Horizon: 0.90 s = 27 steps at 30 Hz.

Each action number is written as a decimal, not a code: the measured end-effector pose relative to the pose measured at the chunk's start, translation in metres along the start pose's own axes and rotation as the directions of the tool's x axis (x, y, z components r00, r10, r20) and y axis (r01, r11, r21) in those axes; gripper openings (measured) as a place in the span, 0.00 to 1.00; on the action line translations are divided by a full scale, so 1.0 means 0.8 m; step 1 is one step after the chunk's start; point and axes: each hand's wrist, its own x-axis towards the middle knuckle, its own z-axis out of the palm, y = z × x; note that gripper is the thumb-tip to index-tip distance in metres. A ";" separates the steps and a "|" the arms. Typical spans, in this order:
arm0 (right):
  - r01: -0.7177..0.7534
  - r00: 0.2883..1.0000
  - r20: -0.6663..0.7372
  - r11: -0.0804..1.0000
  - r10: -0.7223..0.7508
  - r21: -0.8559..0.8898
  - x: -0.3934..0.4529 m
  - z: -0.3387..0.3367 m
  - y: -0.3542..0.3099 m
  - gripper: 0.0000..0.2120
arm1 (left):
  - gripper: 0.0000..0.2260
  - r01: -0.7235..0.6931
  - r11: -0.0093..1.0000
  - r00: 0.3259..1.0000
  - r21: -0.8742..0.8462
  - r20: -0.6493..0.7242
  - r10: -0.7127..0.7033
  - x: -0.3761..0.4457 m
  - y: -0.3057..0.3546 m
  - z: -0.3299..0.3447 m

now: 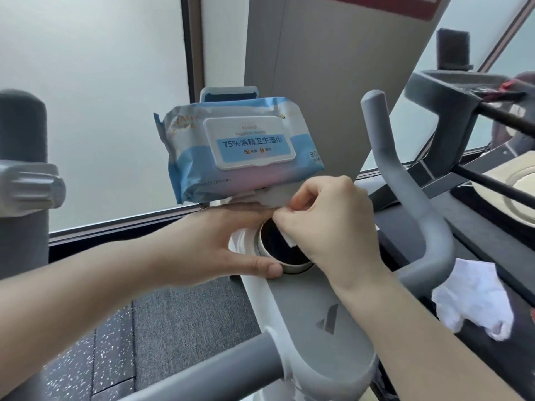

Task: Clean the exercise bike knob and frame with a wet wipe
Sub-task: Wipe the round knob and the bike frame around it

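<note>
While the right hand (330,224) pinches a thin white wet wipe (278,199) between curled fingers at the centre of the frame, the left hand (231,241) lies flat and relaxed beside the round black knob (279,246), thumb touching its pale rim; the knob sits on the smooth grey-white frame (307,314), just below a soft blue wipes pack (231,151) with a rigid rectangular lid, and a crumpled white wipe (474,299) lies at lower right, beside a curved matte grey handlebar (405,180)

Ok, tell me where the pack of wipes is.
In the head view, the pack of wipes sits left of centre, propped on the bike's holder just above both hands and the black knob.
</note>
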 end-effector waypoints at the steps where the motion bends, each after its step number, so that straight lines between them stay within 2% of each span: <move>1: 0.024 0.996 -0.080 0.999 -0.027 -0.037 -0.001 -0.005 0.006 0.05 | 0.31 0.006 1.000 1.000 0.001 0.000 -0.006 0.000 0.000 0.000; 3: 0.066 0.969 -0.233 0.997 -0.076 -0.051 -0.006 -0.023 0.021 0.06 | 0.33 0.018 1.000 1.000 -0.006 0.000 -0.018 -0.001 0.000 0.000; 5: 0.060 0.951 -0.305 0.998 -0.050 0.022 -0.010 -0.042 0.032 0.06 | 0.31 0.016 1.000 1.000 -0.013 -0.014 -0.016 -0.002 0.001 -0.001; 6: 0.089 0.953 -0.297 0.993 -0.064 0.073 -0.012 -0.047 0.035 0.07 | 0.29 0.011 1.000 1.000 -0.017 -0.015 -0.012 -0.002 0.003 -0.002; 8: 0.193 0.967 -0.195 0.970 -0.163 0.146 -0.020 -0.046 0.033 0.05 | 0.27 -0.011 1.000 1.000 -0.015 -0.013 0.011 -0.001 0.005 -0.003; 10: 0.262 0.965 -0.032 0.956 -0.260 0.129 -0.032 -0.034 0.033 0.01 | 0.26 -0.029 1.000 0.999 0.001 -0.022 0.029 -0.001 0.007 -0.004; 12: 0.259 0.963 0.060 0.964 -0.262 0.059 -0.044 -0.027 0.039 0.05 | 0.25 -0.036 0.999 0.999 0.010 -0.022 0.037 -0.001 0.008 -0.004; 19: 0.309 0.949 0.091 0.947 -0.301 -0.091 -0.040 -0.020 0.038 0.11 | 0.29 -0.028 1.000 0.999 -0.006 -0.025 0.028 0.001 0.005 -0.004; 27: 0.366 0.929 0.039 0.898 -0.368 -0.245 -0.028 -0.010 0.028 0.06 | 0.35 -0.010 1.000 1.000 0.011 0.000 0.010 0.003 -0.004 -0.002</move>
